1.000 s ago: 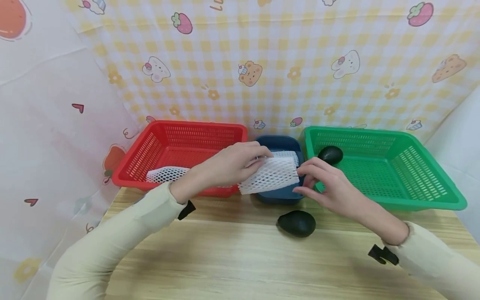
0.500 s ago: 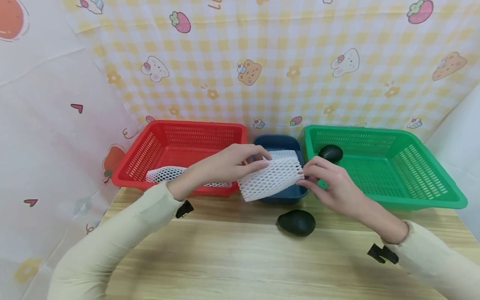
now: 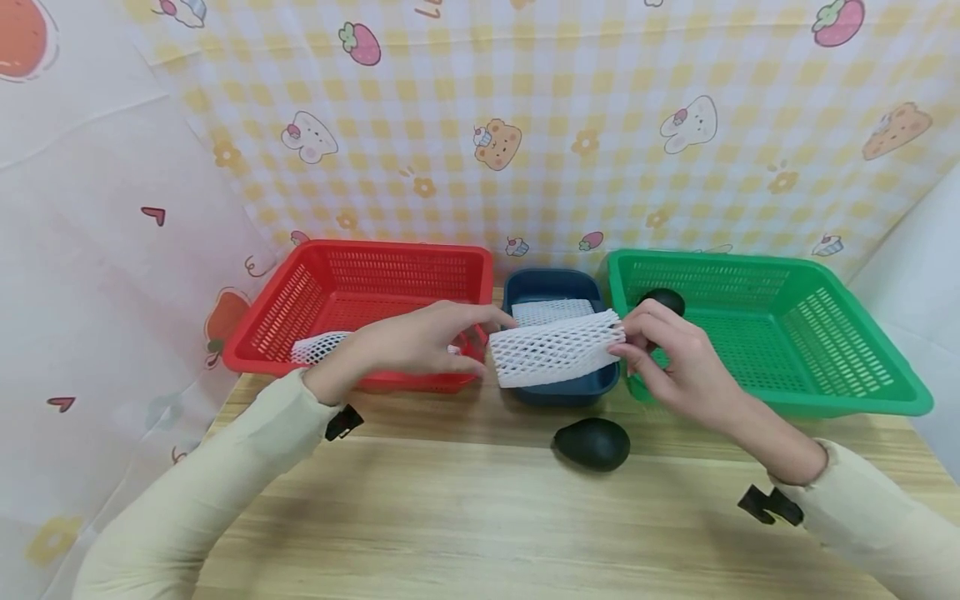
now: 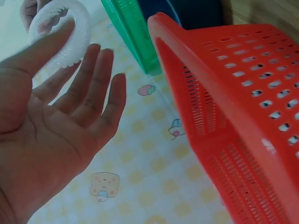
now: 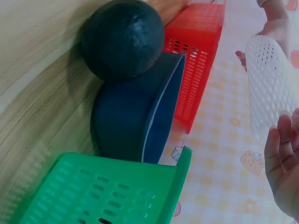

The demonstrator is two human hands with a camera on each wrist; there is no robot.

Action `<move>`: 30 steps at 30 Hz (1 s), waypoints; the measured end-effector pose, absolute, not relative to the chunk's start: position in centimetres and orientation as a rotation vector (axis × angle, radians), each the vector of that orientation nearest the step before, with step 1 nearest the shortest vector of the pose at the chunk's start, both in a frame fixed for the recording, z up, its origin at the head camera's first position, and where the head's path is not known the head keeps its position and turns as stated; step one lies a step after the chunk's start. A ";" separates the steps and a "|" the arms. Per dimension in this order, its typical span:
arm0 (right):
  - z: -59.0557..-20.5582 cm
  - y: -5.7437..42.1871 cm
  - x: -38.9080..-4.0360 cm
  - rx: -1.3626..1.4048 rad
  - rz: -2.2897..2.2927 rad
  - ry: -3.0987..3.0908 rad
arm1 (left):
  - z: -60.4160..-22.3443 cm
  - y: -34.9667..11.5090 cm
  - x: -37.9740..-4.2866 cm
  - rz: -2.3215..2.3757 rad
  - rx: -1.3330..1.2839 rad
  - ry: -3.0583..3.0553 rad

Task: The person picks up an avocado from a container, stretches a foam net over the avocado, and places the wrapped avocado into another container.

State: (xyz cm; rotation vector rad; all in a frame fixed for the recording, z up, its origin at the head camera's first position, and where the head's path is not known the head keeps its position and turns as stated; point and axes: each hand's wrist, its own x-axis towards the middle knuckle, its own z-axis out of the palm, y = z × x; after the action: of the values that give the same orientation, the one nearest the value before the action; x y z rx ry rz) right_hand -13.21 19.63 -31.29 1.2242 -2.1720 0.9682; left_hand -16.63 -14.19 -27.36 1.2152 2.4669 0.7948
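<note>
My right hand [image 3: 678, 358] pinches the right end of a white foam net sleeve [image 3: 558, 350], held over the blue bin [image 3: 558, 392]. At the sleeve's left end my left hand [image 3: 412, 340] is spread, its thumb and fingers apart. The left wrist view shows the sleeve's round opening [image 4: 84, 32] beside the left thumb and fingertips; whether they touch it I cannot tell. Another foam net [image 3: 551, 311] lies inside the blue bin. An avocado [image 3: 592, 444] rests on the table in front of the bin, seen large in the right wrist view as a dark fruit [image 5: 124, 39].
To the left stands a red basket [image 3: 292, 367] with foam netting [image 3: 318, 346] in it, partly behind the left arm. A green basket [image 3: 847, 408] on the right holds an avocado [image 3: 667, 300]. A patterned cloth [image 3: 585, 100] hangs behind the wooden table [image 3: 480, 517].
My left hand has let go of the sleeve and moved left, its fingers spreading. My right hand has taken the sleeve's right end and drawn it slightly right. The avocados stay put.
</note>
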 end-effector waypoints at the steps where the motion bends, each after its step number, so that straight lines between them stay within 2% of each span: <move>1: -31.3 19.6 -13.2 1.226 0.975 -2.170 | -27.5 -14.2 -16.7 0.807 1.223 2.478; 7: -31.6 19.4 -13.5 1.263 0.976 -2.137 | -28.5 -14.1 -16.8 0.912 1.259 2.582; 13: -31.8 19.1 -13.2 1.327 0.967 -2.143 | -28.6 -14.2 -16.6 0.946 1.175 2.768; 30: -32.3 17.0 -9.5 1.707 1.012 -2.244 | -29.0 -14.8 -17.2 0.924 1.143 2.962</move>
State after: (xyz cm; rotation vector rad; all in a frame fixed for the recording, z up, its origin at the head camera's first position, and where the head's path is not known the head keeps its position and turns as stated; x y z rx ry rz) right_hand -9.55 17.04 -32.33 1.7072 -2.2443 1.0119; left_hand -17.21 -14.83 -29.02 1.1430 2.9619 0.9239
